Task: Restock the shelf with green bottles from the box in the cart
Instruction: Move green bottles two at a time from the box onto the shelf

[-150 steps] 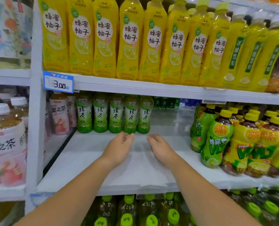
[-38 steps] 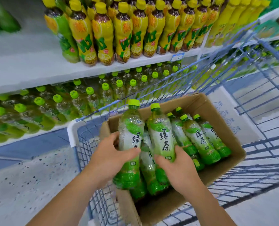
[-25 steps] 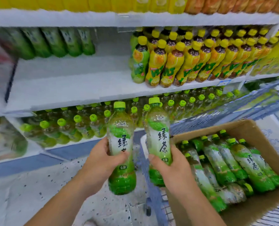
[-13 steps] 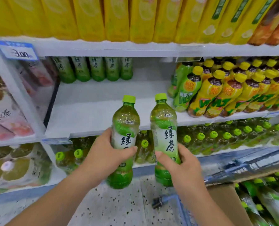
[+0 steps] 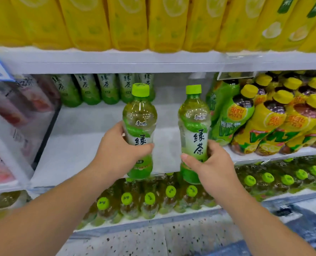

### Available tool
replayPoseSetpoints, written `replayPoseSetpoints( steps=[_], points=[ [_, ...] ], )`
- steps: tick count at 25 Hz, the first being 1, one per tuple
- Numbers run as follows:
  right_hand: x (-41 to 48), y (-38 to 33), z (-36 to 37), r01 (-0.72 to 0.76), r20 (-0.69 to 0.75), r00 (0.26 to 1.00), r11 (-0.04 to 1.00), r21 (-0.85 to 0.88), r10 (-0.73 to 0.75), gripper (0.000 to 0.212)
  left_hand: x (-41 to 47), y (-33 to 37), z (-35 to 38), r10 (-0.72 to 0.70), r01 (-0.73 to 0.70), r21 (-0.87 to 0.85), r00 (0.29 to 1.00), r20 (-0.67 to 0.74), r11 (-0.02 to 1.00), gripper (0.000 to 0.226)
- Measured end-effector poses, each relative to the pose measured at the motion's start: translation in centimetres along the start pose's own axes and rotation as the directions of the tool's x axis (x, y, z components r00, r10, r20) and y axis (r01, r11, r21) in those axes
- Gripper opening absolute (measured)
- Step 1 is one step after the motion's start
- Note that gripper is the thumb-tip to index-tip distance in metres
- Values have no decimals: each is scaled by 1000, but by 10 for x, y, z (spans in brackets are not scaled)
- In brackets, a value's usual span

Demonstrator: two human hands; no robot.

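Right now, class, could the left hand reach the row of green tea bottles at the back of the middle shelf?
Probably yes. The left hand, gripping a green bottle, is at the front of the shelf; only bare shelf lies between it and the back row. But the hand is full.

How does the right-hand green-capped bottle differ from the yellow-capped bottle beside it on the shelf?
The green-capped bottle holds pale green drink; the yellow-capped bottle shows dark drink at its neck. The green-capped bottle is held off the shelf; the yellow-capped bottle stands on it. Both are capped plastic bottles with partly green labels.
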State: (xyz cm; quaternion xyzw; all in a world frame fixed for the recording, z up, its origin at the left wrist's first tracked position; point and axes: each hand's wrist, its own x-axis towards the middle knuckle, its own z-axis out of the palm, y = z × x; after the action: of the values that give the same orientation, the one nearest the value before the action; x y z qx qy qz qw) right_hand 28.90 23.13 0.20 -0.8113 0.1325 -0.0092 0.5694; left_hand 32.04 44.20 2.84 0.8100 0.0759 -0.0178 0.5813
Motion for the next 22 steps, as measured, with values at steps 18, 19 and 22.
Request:
replayPoseSetpoints(
  steps=[18, 19, 22],
  points=[
    [61, 40, 38, 141, 4, 990, 989, 32, -142, 63, 63, -49, 26, 192, -188, -72, 980, 52, 979, 63],
    [57, 45, 37, 144, 4, 990, 990, -8, -144, 62, 60, -57, 25, 184, -182, -29, 982, 51, 983, 67],
    [52, 49, 38, 145, -43, 987, 979, -140, -153, 46, 58, -77, 23, 219, -221, 110, 975, 29, 969, 61]
  ],
)
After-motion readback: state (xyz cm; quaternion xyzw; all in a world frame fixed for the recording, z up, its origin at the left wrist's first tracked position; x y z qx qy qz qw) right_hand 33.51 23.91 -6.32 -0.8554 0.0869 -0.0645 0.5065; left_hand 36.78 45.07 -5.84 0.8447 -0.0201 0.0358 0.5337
